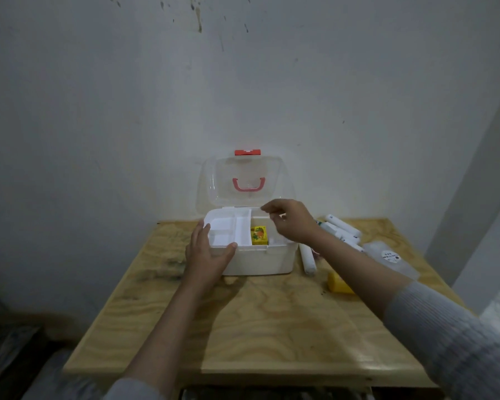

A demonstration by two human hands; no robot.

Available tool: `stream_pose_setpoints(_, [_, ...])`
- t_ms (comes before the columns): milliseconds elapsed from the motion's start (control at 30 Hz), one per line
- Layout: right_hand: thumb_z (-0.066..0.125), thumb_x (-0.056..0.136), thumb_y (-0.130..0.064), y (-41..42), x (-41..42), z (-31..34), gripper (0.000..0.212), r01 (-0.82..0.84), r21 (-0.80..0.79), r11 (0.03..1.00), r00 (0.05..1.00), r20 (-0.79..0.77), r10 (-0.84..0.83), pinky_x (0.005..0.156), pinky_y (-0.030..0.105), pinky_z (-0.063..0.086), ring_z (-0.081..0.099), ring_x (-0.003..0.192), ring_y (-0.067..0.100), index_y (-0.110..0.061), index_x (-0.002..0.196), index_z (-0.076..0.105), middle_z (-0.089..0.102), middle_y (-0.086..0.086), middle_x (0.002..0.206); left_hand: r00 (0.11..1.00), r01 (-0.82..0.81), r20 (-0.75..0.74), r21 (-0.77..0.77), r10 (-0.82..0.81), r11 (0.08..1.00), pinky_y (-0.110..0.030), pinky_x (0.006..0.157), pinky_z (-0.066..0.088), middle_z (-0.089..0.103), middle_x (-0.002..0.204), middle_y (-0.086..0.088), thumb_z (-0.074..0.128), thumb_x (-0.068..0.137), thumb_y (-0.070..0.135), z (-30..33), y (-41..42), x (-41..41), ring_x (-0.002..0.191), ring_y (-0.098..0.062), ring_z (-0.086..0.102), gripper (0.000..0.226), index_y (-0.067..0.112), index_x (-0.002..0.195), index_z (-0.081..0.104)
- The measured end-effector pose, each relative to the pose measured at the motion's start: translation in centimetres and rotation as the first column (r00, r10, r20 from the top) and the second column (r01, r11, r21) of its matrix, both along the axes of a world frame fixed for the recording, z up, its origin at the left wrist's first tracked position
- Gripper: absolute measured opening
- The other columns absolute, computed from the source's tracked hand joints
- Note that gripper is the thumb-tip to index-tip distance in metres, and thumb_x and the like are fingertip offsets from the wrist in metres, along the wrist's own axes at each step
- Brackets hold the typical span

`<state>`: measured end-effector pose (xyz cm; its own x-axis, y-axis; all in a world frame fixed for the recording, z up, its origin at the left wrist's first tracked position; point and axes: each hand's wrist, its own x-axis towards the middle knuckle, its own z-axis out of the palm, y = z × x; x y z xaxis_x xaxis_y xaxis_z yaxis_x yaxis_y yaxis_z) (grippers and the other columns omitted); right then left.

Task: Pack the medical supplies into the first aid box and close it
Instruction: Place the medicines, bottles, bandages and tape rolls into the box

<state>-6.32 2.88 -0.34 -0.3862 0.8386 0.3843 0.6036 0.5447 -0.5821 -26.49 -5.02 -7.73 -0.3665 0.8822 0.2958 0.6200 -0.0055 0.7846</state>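
On the worktop point(272, 327) the white first aid box point(260, 262) stands open, clear lid point(243, 174) upright; my left hand point(205, 255) grips its front left corner, thumb on the rim; my right hand point(292, 223) hovers over its right side, fingertips drawn together, on what I cannot tell. A yellow carton point(259, 235) lies inside; white tubes point(344, 228) to its right are half hidden by my forearm, labels unreadable.

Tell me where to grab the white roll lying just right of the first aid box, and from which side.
Probably its near end, from above, fingers across its width. The white roll lies flat on the table, pointing away from the person, close beside the first aid box. Its far end is hidden behind the right arm, while the near end lies clear.
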Motion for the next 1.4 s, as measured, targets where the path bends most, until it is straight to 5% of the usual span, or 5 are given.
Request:
stream_pose_setpoints(200, [0.064, 0.083, -0.010, -4.0, 7.0, 1.5, 0.023, 0.027, 0.113, 0.993, 0.998, 0.046, -0.032, 0.080, 0.021, 0.047, 0.061, 0.090, 0.013, -0.016, 0.104, 0.069, 0.068, 0.004, 0.104, 1.000, 0.014, 0.010, 0.012, -0.014, 1.000, -0.048, 0.107, 0.032, 0.018, 0.157, 0.005, 0.065, 0.078, 0.054, -0.1, 0.1, 0.0, 0.139, -0.025, 0.022, 0.081, 0.024, 0.144, 0.029])
stream_pose_setpoints(733, [0.061, 0.082, -0.014, -9.4, 19.4, -5.9, 0.046, 0.288, -0.069, 0.955, 0.879, 0.415, -0.235, 0.089, 0.035, 0.047, 0.056, 0.105, 0.021, -0.028, 0.125, 0.055, 0.061, 0.004, 0.117, 1.000, 0.002, 0.010, 0.019, -0.003, 1.000, -0.049, 0.109, 0.028, 0.019, 0.157, 0.001, 0.065, 0.082, 0.044, 0.7, -0.5, 0.4, 0.140, -0.028, 0.021, 0.076, 0.018, 0.144, 0.031])
stream_pose_setpoints(1133, [0.075, 0.072, 0.004, -10.4, 17.9, -3.8, 0.024, 0.223, 0.153, 0.963, 0.952, -0.248, -0.182, 0.063, 0.009, 0.048, 0.062, 0.074, 0.011, -0.015, 0.084, 0.070, 0.065, 0.004, 0.083, 1.000, 0.000, -0.025, -0.005, 0.000, 1.000, -0.052, 0.106, 0.032, 0.017, 0.157, 0.000, 0.065, 0.081, 0.048, 0.7, -0.7, 0.4, 0.139, -0.029, 0.022, 0.078, 0.020, 0.145, 0.029])
stream_pose_setpoints(1300, [0.073, 0.077, -0.004, -9.9, 15.5, 0.5, 0.018, 0.173, 0.134, 0.976, 0.894, -0.438, -0.098, 0.067, 0.031, 0.056, 0.070, 0.075, 0.022, -0.017, 0.088, 0.069, 0.070, 0.007, 0.088, 1.000, -0.004, -0.019, -0.013, 0.004, 1.000, -0.052, 0.105, 0.035, 0.017, 0.157, 0.001, 0.065, 0.080, 0.050, 0.6, -0.6, 0.3, 0.139, -0.029, 0.024, 0.080, 0.022, 0.145, 0.028])
stream_pose_setpoints(1400, [0.073, 0.077, -0.004, -9.1, 12.7, 2.2, 0.017, 0.142, 0.188, 0.972, 0.905, -0.423, -0.051, 0.067, 0.019, 0.054, 0.069, 0.076, 0.017, -0.015, 0.090, 0.070, 0.069, 0.004, 0.090, 1.000, 0.002, -0.016, -0.019, -0.002, 1.000, -0.052, 0.104, 0.035, 0.017, 0.157, 0.002, 0.065, 0.080, 0.051, 0.7, -0.6, 0.3, 0.139, -0.028, 0.024, 0.081, 0.023, 0.145, 0.027])
